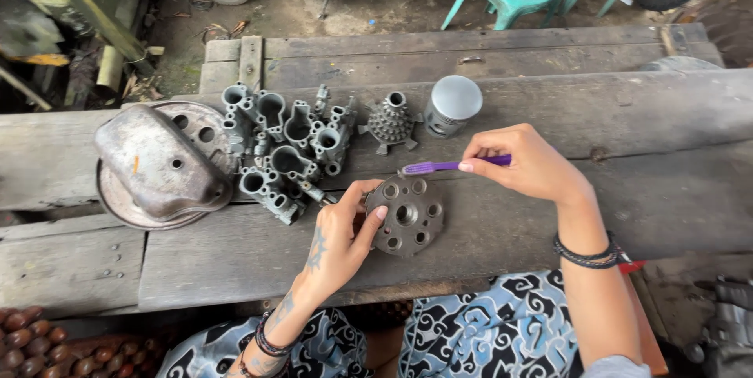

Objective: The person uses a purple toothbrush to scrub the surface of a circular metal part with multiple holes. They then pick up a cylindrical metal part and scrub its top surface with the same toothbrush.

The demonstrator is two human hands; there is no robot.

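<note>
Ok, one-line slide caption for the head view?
Left hand steadies a round holed metal disc on a wooden bench; right hand holds a purple toothbrush above it.

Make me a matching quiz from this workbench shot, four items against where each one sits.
1. toothbrush
2. round disc with holes
3. piston
4. domed metal cover

A. far left of the bench
B. in the right hand
C. behind the brush, towards the chair
D. steadied by the left hand

Pairs: 1-B, 2-D, 3-C, 4-A
</note>
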